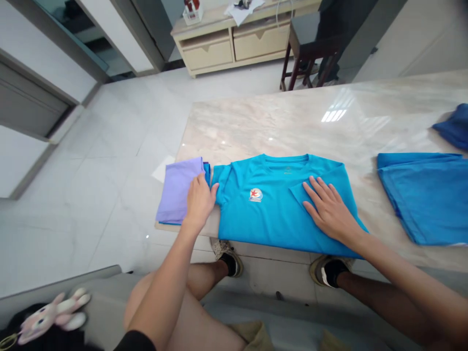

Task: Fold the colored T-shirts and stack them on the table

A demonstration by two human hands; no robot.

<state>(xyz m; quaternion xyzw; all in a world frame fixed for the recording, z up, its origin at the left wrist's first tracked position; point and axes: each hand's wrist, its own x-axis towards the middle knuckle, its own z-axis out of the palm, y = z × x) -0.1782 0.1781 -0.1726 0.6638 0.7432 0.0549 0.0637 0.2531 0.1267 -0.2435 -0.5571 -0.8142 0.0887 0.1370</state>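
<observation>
A turquoise T-shirt (pixel 263 214) lies front side up on the table, with a round red-and-white logo on its chest. Its right sleeve is folded inward, and my right hand (pixel 327 207) rests flat on that fold with the fingers spread. My left hand (pixel 200 200) is between the shirt's left sleeve (pixel 222 183) and a folded lilac garment (pixel 175 190), over the lilac one's right edge. Its thumb stands apart from the fingers, and nothing shows in its grasp. Blue cloth peeks out beneath the lilac garment.
The glossy marble-look table (pixel 256 122) ends at the left beside the lilac garment. Folded blue garments (pixel 427 200) lie at the right, with a dark blue cloth (pixel 455 126) behind. Beyond stand a dark stool (pixel 307 39) and a cream cabinet (pixel 208 53). A plush toy (pixel 54 314) lies lower left.
</observation>
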